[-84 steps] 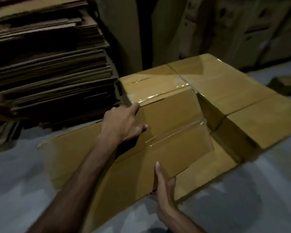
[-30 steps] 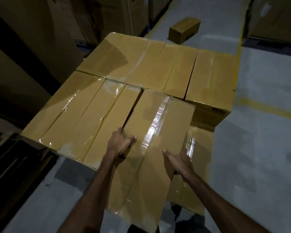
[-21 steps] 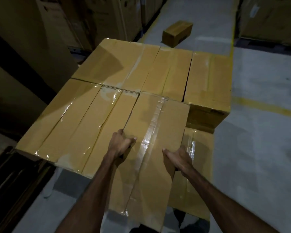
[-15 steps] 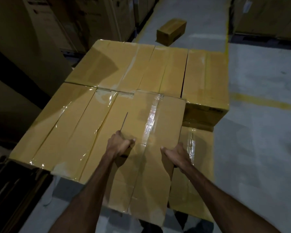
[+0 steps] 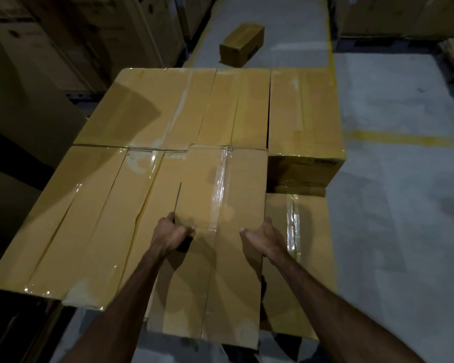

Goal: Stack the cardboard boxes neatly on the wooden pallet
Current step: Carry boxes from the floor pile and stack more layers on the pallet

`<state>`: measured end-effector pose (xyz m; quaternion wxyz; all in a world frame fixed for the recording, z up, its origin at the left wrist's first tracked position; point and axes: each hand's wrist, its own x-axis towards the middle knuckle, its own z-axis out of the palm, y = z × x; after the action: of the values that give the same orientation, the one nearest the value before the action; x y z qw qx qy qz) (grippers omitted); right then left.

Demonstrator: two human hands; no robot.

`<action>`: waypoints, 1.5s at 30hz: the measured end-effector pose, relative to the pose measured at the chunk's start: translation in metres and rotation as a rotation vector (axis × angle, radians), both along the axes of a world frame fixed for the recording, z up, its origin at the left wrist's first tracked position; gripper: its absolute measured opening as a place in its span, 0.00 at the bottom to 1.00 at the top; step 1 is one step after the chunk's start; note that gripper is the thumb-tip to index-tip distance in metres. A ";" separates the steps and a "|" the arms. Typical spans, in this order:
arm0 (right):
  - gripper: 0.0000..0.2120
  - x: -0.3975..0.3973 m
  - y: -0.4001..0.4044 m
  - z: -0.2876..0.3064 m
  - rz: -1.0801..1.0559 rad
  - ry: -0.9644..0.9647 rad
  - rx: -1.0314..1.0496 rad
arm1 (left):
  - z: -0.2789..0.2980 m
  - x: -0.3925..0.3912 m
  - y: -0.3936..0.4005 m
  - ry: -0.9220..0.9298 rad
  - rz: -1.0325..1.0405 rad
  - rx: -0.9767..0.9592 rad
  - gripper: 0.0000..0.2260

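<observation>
Tan cardboard box (image 5: 215,231), glossy clear tape down its top seam, lies atop the stack. Left hand (image 5: 172,233) and right hand (image 5: 264,238) grip its sides, fingers curled.

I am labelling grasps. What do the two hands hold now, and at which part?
Both hold one taped cardboard box. The left hand grips its left edge, the right hand its right edge, both about halfway along its length.

Taped cardboard boxes (image 5: 173,108) stacked before us.
We see one long box (image 5: 215,205) lying flat, overhanging the stack's near edge.
</observation>
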<state>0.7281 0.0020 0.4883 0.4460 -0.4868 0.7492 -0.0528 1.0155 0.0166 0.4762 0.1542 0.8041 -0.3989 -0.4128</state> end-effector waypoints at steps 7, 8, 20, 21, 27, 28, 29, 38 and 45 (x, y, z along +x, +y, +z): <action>0.38 0.003 -0.004 -0.009 -0.015 0.005 0.007 | -0.022 0.002 -0.007 -0.198 -0.085 0.027 0.45; 0.38 0.003 -0.004 -0.011 -0.019 0.007 0.007 | -0.015 -0.005 -0.007 -0.221 -0.099 0.032 0.43; 0.32 0.006 -0.005 -0.042 -0.056 0.043 -0.018 | -0.006 -0.019 -0.011 -0.259 -0.188 0.074 0.37; 0.32 0.006 -0.004 -0.044 -0.056 0.042 -0.023 | -0.004 -0.021 -0.011 -0.259 -0.193 0.068 0.38; 0.33 -0.003 0.008 -0.060 -0.071 -0.045 -0.038 | -0.010 -0.026 0.014 -0.350 -0.269 -0.057 0.28; 0.34 -0.005 0.010 -0.064 -0.071 -0.075 -0.034 | -0.014 -0.026 0.021 -0.349 -0.283 -0.093 0.27; 0.36 -0.006 0.012 -0.067 -0.071 -0.096 -0.023 | -0.016 -0.027 0.031 -0.336 -0.287 -0.110 0.28; 0.41 -0.015 0.047 -0.068 0.001 -0.151 0.049 | -0.030 -0.057 0.164 -0.400 -0.311 -0.144 0.34; 0.34 -0.030 0.061 -0.065 0.152 -0.112 0.068 | -0.041 -0.079 0.237 -0.491 -0.203 -0.101 0.36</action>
<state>0.6985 0.0629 0.4228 0.5063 -0.5230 0.6854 -0.0205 0.9362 0.2538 0.4350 0.0505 0.8274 -0.5229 -0.1986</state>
